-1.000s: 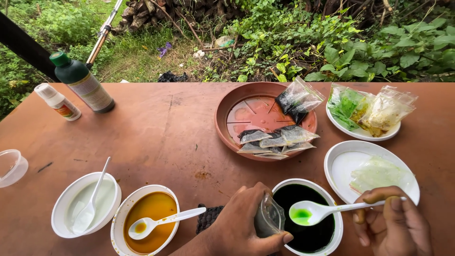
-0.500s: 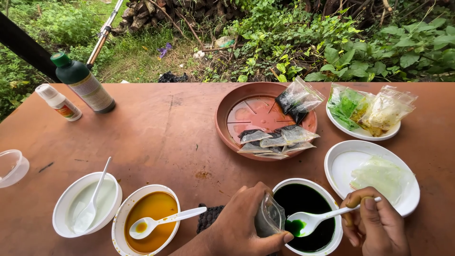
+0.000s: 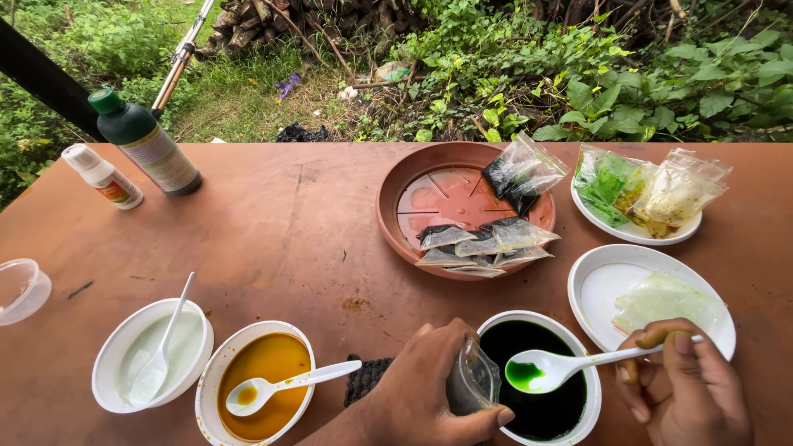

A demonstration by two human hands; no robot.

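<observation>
Outdoors, a reddish-brown counter (image 3: 273, 223) stands before grass and leafy undergrowth. Your right hand (image 3: 686, 384) is curled shut around the handle end of a white spoon (image 3: 578, 363), pinching it between thumb and fingers. The spoon's long axis runs nearly level, from your right hand leftward, and its bowl carries a little bright green liquid just above the dark green bowl (image 3: 541, 384). Your left hand (image 3: 429, 392) is wrapped closed around a small clear cup (image 3: 475, 381), tilted with its mouth toward the spoon. The spoon's bowl sits just to the right of the cup's rim, close but apart as far as you can tell, so the gap between the two hands is the short stretch from spoon tip to cup mouth, over the left edge of the dark bowl.

Left of your left hand lies a dark knitted pad (image 3: 363, 378), then an orange bowl (image 3: 260, 384) with its own white spoon, then a pale bowl (image 3: 153, 355) with another. Far left, at the edge, is an empty clear cup (image 3: 21, 289). Beyond your right hand a white plate (image 3: 595, 285) holds a pale green packet. Farther out, a terracotta dish (image 3: 396, 198) carries small sachets, and another plate (image 3: 636, 235) holds bags of green and yellow stuff. Well away to the left stand a green bottle (image 3: 144, 144) and a small white bottle (image 3: 103, 175).
</observation>
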